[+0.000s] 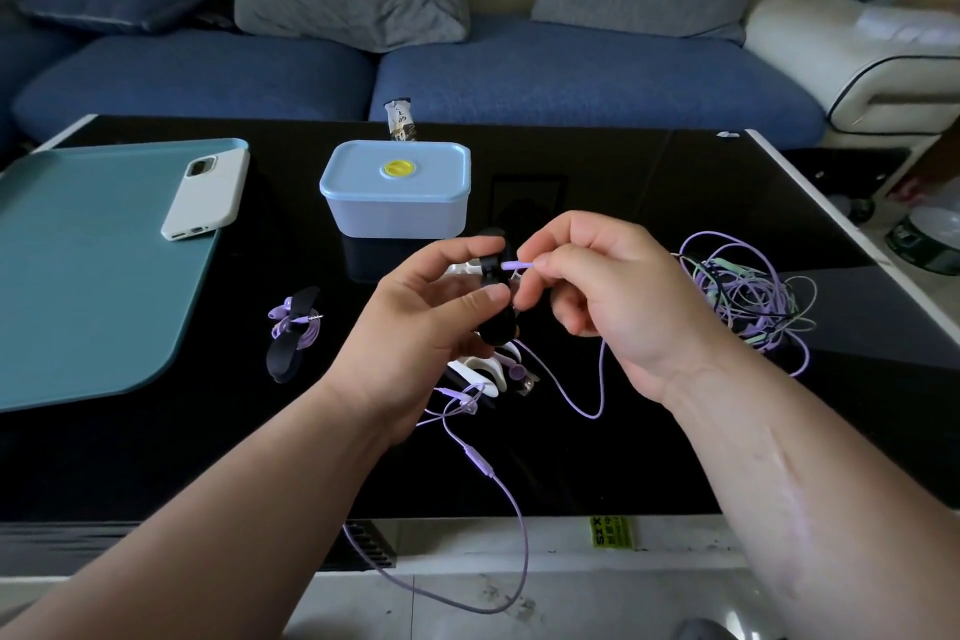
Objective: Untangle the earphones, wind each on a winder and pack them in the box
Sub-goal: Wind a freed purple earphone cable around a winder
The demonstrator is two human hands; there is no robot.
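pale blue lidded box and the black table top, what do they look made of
Pale blue rectangular lidded box: likely plastic, with a matt lid, faintly translucent walls and softly moulded rounded corners.
Black table top: probably glass or a lacquered panel. It is very glossy, mirroring the box and a pale band of light on the right.

Gap btwn box point(395, 195) & cable tangle point(748, 294)

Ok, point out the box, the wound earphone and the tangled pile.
box point(397, 212): head view, on its front wall.
wound earphone point(297, 329): head view, on the purple coil.
tangled pile point(748, 299): head view, middle of the knot.
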